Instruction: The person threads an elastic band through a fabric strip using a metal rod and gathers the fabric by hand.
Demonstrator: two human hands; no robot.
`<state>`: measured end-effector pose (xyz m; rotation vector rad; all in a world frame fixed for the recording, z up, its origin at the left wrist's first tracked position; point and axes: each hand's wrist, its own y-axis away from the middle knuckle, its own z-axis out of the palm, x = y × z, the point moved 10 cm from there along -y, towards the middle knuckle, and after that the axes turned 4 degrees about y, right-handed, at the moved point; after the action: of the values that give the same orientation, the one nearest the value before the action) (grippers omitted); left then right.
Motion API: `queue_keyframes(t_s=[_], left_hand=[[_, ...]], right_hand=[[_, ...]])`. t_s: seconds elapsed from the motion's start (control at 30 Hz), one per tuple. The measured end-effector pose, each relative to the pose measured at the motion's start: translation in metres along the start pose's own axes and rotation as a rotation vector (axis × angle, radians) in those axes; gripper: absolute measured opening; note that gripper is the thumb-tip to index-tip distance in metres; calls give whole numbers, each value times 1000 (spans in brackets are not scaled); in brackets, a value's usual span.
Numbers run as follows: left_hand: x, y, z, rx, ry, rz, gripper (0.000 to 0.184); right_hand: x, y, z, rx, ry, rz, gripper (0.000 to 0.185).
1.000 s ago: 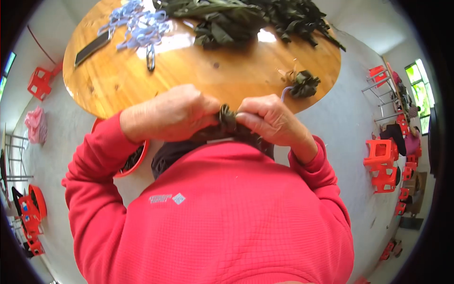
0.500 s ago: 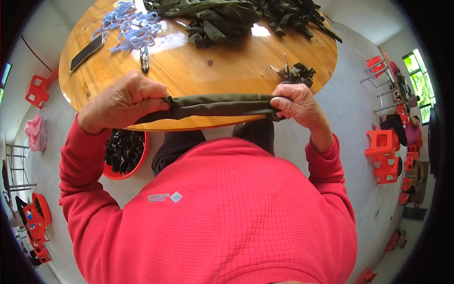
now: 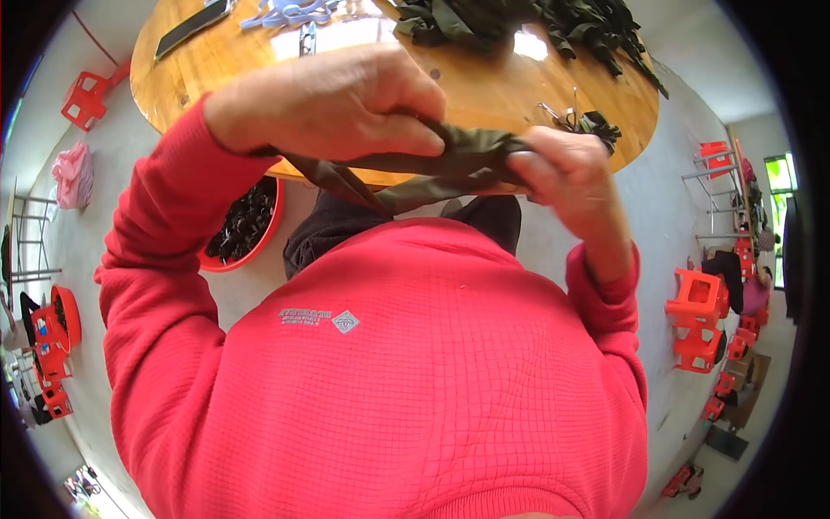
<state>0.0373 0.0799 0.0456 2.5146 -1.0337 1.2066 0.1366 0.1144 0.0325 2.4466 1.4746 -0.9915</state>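
A dark olive fabric strip (image 3: pixel 480 145) is stretched between my hands, above the near edge of the wooden table. My left hand (image 3: pixel 341 104) is closed on its left part, thumb pressed against the fingers. On the other end, my right hand (image 3: pixel 571 173) is closed too, slightly smeared by motion. A slack length of the strip loops down below both hands. Beyond my right hand lie a gathered bundle of the same green fabric (image 3: pixel 598 126) and a thin metal tool (image 3: pixel 560 117) whose kind I cannot make out.
On the wooden table (image 3: pixel 484 91) are green fabric piles (image 3: pixel 462 22), light blue elastic bands (image 3: pixel 290 12), small thread snips (image 3: pixel 307 39) and a dark phone (image 3: pixel 192 28). A red basin (image 3: pixel 278 216) of dark pieces stands on the floor, left. Red stools (image 3: pixel 696 294) stand right.
My hands have come closer together, the left moving right and upward. The strip, pulled straight before, now bunches and loops down. The view has tilted, so the table sits higher.
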Motion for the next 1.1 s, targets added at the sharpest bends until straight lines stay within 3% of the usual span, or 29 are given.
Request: queue_keyframes(t_s=[0.03,0.07,0.13,0.23,0.43,0.73,0.77,0.8,0.83,0.9,1.0,1.1], left_hand=[[-10,7,-3,-72,-22,-123,18],[-23,20,-6,-21,197,-186,17],[-40,42,-10,-49,350,-507,12],[-41,42,-4,-109,250,-495,11],[2,13,0,-38,-172,47,9],[-18,-8,14,-4,-148,-31,8],[2,-5,18,-49,-316,160,7],[-17,-4,14,-3,-103,-71,8],[-25,-2,20,-47,-13,-84,11],[-12,-2,19,-91,-115,-8,17],[-9,1,8,-94,-82,-39,13],[-17,9,-4,-62,-74,-81,14]], right_hand=[[12,6,-11,13,-58,91,18],[20,14,-21,-10,-137,172,18],[13,23,-38,-11,-138,82,20],[15,26,-31,-56,-182,93,22],[9,13,-8,-48,-126,28,22],[-5,-15,19,21,-82,-34,17],[-2,-15,24,-28,-114,-8,18],[1,-15,27,-72,-140,13,18],[2,-15,30,-113,-156,-17,19],[3,-10,32,-158,-192,-59,20],[19,-1,25,-219,-209,24,18],[42,10,10,-90,-362,70,15]])
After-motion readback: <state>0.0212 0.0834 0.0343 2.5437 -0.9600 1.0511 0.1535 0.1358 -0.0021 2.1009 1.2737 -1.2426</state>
